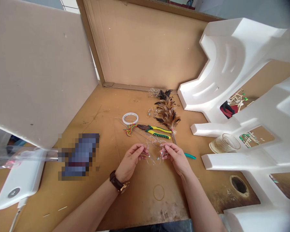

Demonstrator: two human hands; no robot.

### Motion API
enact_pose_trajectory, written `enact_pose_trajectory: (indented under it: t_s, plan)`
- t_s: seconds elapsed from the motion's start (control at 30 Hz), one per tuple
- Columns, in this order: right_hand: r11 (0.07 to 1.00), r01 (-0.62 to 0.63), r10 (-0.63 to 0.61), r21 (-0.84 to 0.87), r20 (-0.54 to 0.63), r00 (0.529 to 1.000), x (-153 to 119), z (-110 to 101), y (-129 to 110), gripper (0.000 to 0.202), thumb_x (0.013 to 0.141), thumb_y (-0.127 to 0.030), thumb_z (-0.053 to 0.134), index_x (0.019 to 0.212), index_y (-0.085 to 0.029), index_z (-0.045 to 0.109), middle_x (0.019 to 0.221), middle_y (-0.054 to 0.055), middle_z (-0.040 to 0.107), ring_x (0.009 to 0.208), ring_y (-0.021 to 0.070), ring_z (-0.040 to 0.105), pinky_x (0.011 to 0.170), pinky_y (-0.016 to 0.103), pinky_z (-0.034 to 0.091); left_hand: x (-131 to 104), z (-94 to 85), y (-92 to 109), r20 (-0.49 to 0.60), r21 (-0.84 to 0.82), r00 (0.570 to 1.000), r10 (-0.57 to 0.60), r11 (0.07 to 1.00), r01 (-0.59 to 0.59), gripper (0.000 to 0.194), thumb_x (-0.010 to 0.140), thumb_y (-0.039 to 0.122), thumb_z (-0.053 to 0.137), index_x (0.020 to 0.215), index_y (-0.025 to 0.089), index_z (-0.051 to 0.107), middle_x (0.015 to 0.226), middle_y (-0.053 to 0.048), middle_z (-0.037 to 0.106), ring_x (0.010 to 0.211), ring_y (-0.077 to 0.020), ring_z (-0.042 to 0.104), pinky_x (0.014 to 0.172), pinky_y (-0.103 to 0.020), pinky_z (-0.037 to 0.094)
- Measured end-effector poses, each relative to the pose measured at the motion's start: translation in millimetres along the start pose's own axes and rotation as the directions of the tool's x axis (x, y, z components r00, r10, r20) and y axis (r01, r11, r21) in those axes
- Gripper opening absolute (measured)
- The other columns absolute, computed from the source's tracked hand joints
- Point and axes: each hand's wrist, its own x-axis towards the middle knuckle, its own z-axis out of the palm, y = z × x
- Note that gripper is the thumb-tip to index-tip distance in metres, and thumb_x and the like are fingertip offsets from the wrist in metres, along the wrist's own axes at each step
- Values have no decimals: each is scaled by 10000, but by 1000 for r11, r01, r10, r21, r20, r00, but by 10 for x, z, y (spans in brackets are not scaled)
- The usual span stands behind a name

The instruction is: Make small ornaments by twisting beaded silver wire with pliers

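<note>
Thin clear strands with small pale beads (158, 158) hang in loops between my two hands, near the middle of the table. My left hand (132, 159) pinches the strands at their left side, a dark watch on its wrist. On the right side, my right hand (175, 155) holds them between thumb and fingers. Just beyond the hands lie yellow-and-green pliers (157, 131), a bundle of coloured threads (130, 129) and a white ring-shaped roll (130, 118). Brown and black feathers (168, 111) lie behind, beside more beaded wire (152, 112).
White foam pieces (222, 64) stand at the right, with a glass (224, 143) among them. A teal-handled tool (190, 156) lies by my right hand. At left are a white device (21, 183) and a pixelated dark object (81, 156). A rubber band (159, 192) lies in front.
</note>
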Motion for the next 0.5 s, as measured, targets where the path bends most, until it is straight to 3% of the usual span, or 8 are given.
enact_pose_trajectory:
  t_s: [0.13,0.2,0.27,0.33,0.4,0.5]
  plan:
    - [997,55,-56,-63,-26,998,12,19,50,387,790,-394,584,1129,-219,520,777,27,659,647,139,607,596,279,509,2,7,8,39,-35,999,-3,999,4,150,775,294,631,840,164,594,788,-1,638,703,-97,601,677,-221,466]
    - [957,174,-200,-231,-92,976,0,47,63,417,816,-407,533,1193,-237,479,953,68,642,746,171,619,637,328,526,9,13,16,44,-58,999,-16,998,18,142,780,288,627,844,166,592,786,2,636,702,-95,600,675,-223,471]
    - [797,328,-416,-507,-66,907,-30,85,55,476,821,-410,516,1260,-246,436,1197,107,539,1003,230,565,792,406,503,14,19,24,30,-77,999,-32,996,34,139,779,283,629,846,167,589,779,6,633,696,-93,599,666,-222,477]
    - [512,449,-559,-733,113,822,-72,129,32,664,768,-429,583,1351,-240,329,1363,109,389,1241,280,371,973,482,374,14,26,29,10,-89,999,-39,995,39,142,771,280,638,839,166,587,772,9,633,689,-91,600,661,-222,483]
    - [265,504,-564,-822,291,773,-112,171,8,920,676,-460,670,1415,-215,179,1429,109,287,1326,304,208,1053,518,244,8,32,30,3,-97,999,-38,995,38,143,762,275,648,829,164,586,770,12,634,686,-91,604,664,-224,489]
    - [113,488,-525,-865,365,769,-148,209,-1,1093,606,-495,713,1434,-184,72,1443,123,255,1344,314,147,1070,521,203,-6,37,23,33,-108,998,-56,992,59,143,759,269,653,829,163,585,784,11,638,687,-101,618,669,-235,497]
